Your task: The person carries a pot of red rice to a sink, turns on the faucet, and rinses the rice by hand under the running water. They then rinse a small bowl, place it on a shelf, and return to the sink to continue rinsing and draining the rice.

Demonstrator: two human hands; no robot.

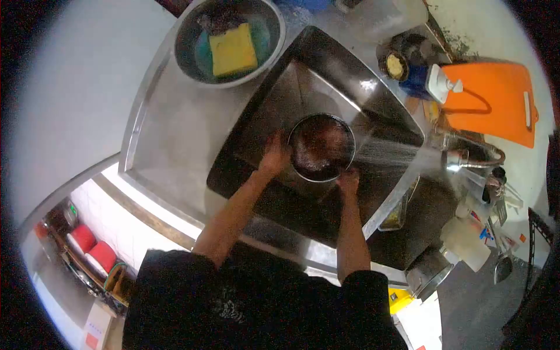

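Note:
Inside the deep metal sink (251, 128), a round bowl (322, 169) with a thin bright rim sits under the water spray. Its inside looks dark reddish-brown and wet; what it contains is too blurred to name. My left hand (276, 154) grips the rim on the left side. On the lower right edge, my right hand (348, 179) is closed around the rim, with its fingertips partly hidden. From the right, the faucet (456, 160) sends a wide spray across the sink into the bowl.
A large metal basin (181, 58) with a yellow cloth (234, 51) stands on the steel drainboard (175, 128). An orange cutting board (493, 102) leans at the right. A metal pot (429, 271) and hanging utensils (501, 262) are at lower right.

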